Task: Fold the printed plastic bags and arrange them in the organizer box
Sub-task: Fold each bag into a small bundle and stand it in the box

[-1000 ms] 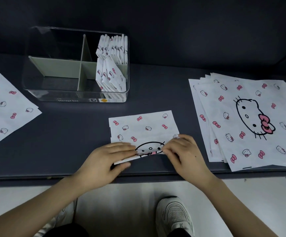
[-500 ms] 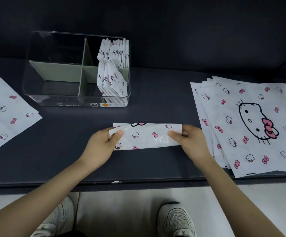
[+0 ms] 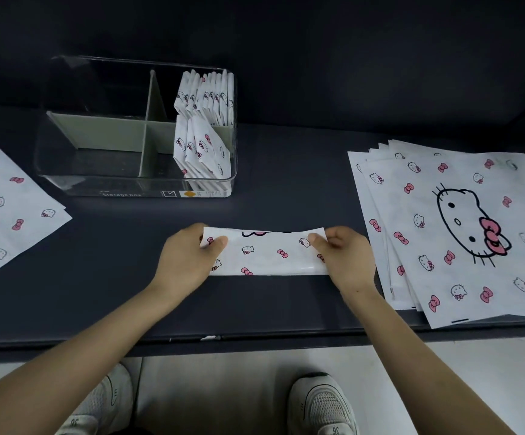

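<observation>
A white printed plastic bag [image 3: 267,254], folded into a narrow strip, lies on the dark table in front of me. My left hand [image 3: 185,259] pinches its left end, thumb on top. At the strip's right end my right hand [image 3: 344,259] pinches it the same way. Behind it stands the clear organizer box [image 3: 75,171] with grey dividers. Several folded bags [image 3: 204,120] stand upright in its two right compartments; the left compartments hold nothing.
A stack of flat printed bags [image 3: 462,227] lies at the right, reaching the table's front edge. More flat bags [image 3: 6,208] lie at the far left. A dark wall rises behind the box. My shoes show on the pale floor below the table edge.
The bag's near edge was lifted and folded away from me, turning the wider rectangle into a narrow strip. Both hands moved outward to its ends and now hold it there.
</observation>
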The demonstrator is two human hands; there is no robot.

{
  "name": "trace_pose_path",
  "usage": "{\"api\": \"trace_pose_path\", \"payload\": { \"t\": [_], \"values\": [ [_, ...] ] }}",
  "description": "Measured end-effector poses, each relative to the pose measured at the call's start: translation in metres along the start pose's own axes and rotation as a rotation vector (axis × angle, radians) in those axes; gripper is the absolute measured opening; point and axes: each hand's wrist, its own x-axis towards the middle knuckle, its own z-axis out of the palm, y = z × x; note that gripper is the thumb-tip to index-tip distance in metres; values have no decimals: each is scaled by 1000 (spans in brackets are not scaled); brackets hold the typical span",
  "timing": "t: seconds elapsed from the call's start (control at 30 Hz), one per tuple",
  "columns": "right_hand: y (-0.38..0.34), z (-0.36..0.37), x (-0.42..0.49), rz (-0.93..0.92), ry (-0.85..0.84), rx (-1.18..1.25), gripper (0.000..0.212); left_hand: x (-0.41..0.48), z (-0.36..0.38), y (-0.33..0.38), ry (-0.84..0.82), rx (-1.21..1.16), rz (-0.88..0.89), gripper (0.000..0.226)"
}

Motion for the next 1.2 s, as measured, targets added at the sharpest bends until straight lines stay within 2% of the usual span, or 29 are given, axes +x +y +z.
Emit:
{"api": "trace_pose_path", "payload": {
  "t": [0.13, 0.2, 0.27, 0.33, 0.43, 0.57, 0.67, 0.8, 0.83, 0.93, 1.0, 1.07, 1.13, 1.2],
  "values": [
    [0, 3, -5, -64, 45, -77, 18, -5, 4, 5, 119, 21, 6, 22],
    [0, 4, -7, -90, 50, -106, 17, -10, 5, 6, 187, 181, 70, 34],
    [0, 4, -7, -110, 50, -112, 18, -13, 6, 2, 278, 396, 262, 48],
    [0, 4, -6, -125, 49, -113, 19, -16, 10, -3, 313, 495, 498, 49],
    [2, 3, -5, -144, 36, -117, 20, -18, 20, -4, 163, 491, 672, 49],
    [2, 2, -5, -164, 26, -118, 19, -17, 32, -8, 27, 561, 591, 61],
    [-1, 0, -5, -159, 25, -128, 14, -15, 36, -13, 22, 613, 562, 56],
    [-10, -1, -10, -113, -3, -228, 2, -15, 37, -13, 32, 662, 563, 62],
    [-15, 0, -13, -125, 47, -290, 9, -15, 38, -13, 31, 672, 565, 63],
    [-22, 14, -22, -419, 260, -612, 42, -14, 38, -14, 24, 674, 557, 67],
    [-20, 28, -29, -591, 165, -709, 46, -14, 39, -14, 30, 660, 560, 67],
    [-14, 40, -35, -691, -28, -717, 50, -14, 39, -15, 23, 651, 553, 67],
    [-5, 45, -36, -678, -159, -739, 57, -14, 39, -15, 24, 654, 554, 66],
    [6, 38, -33, -628, -213, -793, 64, -15, 38, -14, 21, 659, 561, 65]
  ]
}}
